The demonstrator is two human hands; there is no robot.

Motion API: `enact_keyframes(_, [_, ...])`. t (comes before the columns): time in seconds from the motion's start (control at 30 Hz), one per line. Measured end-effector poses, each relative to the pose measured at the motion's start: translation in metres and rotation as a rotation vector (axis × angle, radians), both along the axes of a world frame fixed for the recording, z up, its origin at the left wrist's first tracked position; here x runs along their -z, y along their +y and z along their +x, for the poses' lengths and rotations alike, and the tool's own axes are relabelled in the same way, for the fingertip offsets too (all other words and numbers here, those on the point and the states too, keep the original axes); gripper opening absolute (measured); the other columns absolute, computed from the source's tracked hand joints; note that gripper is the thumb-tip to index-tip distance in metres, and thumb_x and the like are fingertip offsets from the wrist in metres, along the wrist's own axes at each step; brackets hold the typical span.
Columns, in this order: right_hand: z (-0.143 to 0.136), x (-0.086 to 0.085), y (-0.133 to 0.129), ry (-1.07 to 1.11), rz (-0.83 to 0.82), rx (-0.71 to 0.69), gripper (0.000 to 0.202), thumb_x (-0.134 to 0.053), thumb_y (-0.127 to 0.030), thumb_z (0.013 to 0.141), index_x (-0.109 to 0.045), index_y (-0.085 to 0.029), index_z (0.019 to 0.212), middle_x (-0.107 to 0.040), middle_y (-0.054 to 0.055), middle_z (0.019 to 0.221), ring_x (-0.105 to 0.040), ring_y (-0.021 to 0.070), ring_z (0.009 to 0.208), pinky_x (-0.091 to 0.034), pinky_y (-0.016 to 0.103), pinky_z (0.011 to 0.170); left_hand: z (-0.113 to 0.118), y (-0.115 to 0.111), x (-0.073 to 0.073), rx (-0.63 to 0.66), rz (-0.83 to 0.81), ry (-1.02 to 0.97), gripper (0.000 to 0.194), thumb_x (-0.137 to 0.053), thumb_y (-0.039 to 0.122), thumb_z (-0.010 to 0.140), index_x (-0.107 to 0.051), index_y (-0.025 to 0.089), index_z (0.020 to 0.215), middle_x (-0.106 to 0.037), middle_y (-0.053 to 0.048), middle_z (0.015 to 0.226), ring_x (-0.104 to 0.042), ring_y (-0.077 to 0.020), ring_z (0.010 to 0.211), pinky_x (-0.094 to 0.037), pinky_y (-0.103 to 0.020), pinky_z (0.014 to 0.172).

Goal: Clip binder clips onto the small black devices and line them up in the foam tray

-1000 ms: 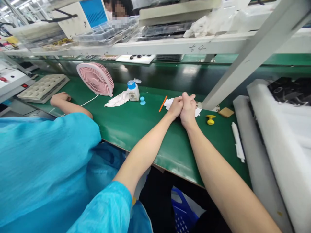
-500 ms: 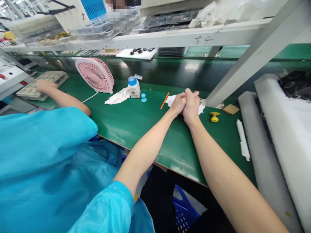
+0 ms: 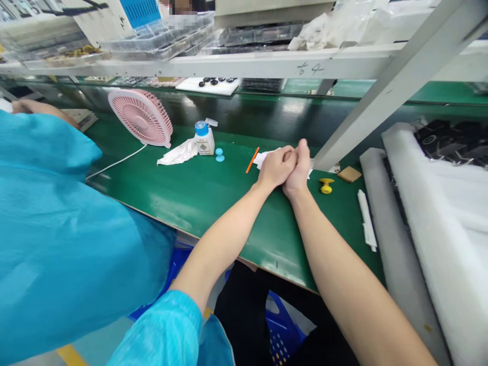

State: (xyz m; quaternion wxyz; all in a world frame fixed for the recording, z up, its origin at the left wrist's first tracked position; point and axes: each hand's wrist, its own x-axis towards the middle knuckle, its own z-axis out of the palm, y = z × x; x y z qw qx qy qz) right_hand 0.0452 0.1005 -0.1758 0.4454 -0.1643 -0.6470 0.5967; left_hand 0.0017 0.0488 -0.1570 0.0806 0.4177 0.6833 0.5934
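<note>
My left hand and my right hand are closed together above the green bench. The curled left fingers press into the right hand, and no object shows between the palms. Partly hidden beneath them are white paper pieces. Just left of these lies a thin orange stick. A yellow double-ended suction cup sits to the right of my hands. Farther left, a similar small blue piece is beside a white bottle with a blue cap.
A pink fan and a white cloth stand left. A slanted white post rises beyond my hands. Rightward are a tan pad, a white pen-like tool and white foam. A blue-clad co-worker is at left.
My hands stay together, but the left fingers are more curled and the clasp has shifted. The co-worker's arm has drawn back to the left and the body has turned. The view has shifted slightly.
</note>
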Motion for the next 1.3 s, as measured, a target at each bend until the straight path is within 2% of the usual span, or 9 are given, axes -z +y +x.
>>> enact_keyframes(0.07, [0.002, -0.002, 0.003, 0.008, 0.000, -0.013, 0.068, -0.018, -0.083, 0.096, -0.028, -0.027, 0.059, -0.040, 0.000, 0.056, -0.057, 0.0193, 0.062, -0.048, 0.035, 0.058, 0.006, -0.003, -0.004, -0.070, -0.009, 0.109, 0.037, -0.051, 0.049, 0.100, -0.063, 0.022, 0.078, -0.066, -0.009, 0.076, -0.065, -0.0288, 0.088, -0.044, -0.035, 0.080])
enact_keyframes(0.13, [0.004, -0.004, 0.005, 0.005, 0.017, 0.007, 0.067, -0.016, -0.081, 0.097, -0.026, -0.027, 0.059, -0.041, 0.001, 0.057, -0.059, 0.0202, 0.066, -0.049, 0.035, 0.061, 0.011, -0.003, -0.007, -0.109, -0.012, 0.172, 0.033, -0.051, 0.044, 0.101, -0.062, 0.021, 0.080, -0.066, -0.010, 0.078, -0.066, -0.0300, 0.092, -0.043, -0.034, 0.081])
enact_keyframes(0.27, [0.003, -0.007, 0.006, -0.010, 0.068, 0.059, 0.067, -0.019, -0.081, 0.097, -0.029, -0.026, 0.059, -0.044, 0.002, 0.059, -0.062, 0.0222, 0.074, -0.050, 0.036, 0.063, 0.012, -0.003, -0.011, -0.119, -0.022, 0.208, 0.034, -0.050, 0.041, 0.102, -0.062, 0.018, 0.081, -0.066, -0.011, 0.080, -0.067, -0.0301, 0.093, -0.043, -0.034, 0.081])
enact_keyframes(0.47, [0.002, -0.005, 0.004, -0.010, 0.043, 0.057, 0.065, -0.023, -0.079, 0.097, -0.032, -0.026, 0.061, -0.048, 0.003, 0.062, -0.064, 0.0238, 0.079, -0.053, 0.037, 0.063, 0.010, -0.006, -0.013, -0.107, -0.046, 0.200, 0.036, -0.048, 0.044, 0.104, -0.065, 0.019, 0.084, -0.068, -0.012, 0.083, -0.067, -0.0306, 0.098, -0.044, -0.033, 0.080])
enact_keyframes(0.67, [0.000, -0.005, 0.002, 0.066, -0.103, -0.016, 0.063, -0.033, -0.080, 0.095, -0.034, -0.026, 0.062, -0.051, 0.003, 0.063, -0.066, 0.0247, 0.081, -0.055, 0.040, 0.066, 0.012, -0.010, -0.020, -0.223, -0.211, 0.394, 0.035, -0.045, 0.035, 0.105, -0.068, 0.018, 0.086, -0.070, -0.011, 0.082, -0.069, -0.0273, 0.085, -0.044, -0.032, 0.076])
enact_keyframes(0.87, [0.001, -0.007, 0.000, 0.156, -0.294, -0.139, 0.063, -0.043, -0.082, 0.091, -0.036, -0.028, 0.061, -0.052, 0.002, 0.061, -0.069, 0.0270, 0.088, -0.059, 0.044, 0.074, 0.014, -0.014, -0.026, -0.284, -0.328, 0.533, 0.038, -0.039, 0.036, 0.107, -0.070, 0.022, 0.090, -0.075, -0.007, 0.087, -0.070, -0.0231, 0.081, -0.043, -0.029, 0.068])
enact_keyframes(1.3, [0.000, -0.009, -0.002, 0.192, -0.314, -0.160, 0.062, -0.048, -0.080, 0.090, -0.034, -0.027, 0.061, -0.048, 0.001, 0.058, -0.068, 0.0265, 0.085, -0.058, 0.044, 0.072, 0.013, -0.014, -0.025, -0.287, -0.331, 0.539, 0.037, -0.041, 0.036, 0.107, -0.071, 0.021, 0.091, -0.076, -0.007, 0.088, -0.071, -0.0226, 0.081, -0.043, -0.029, 0.066])
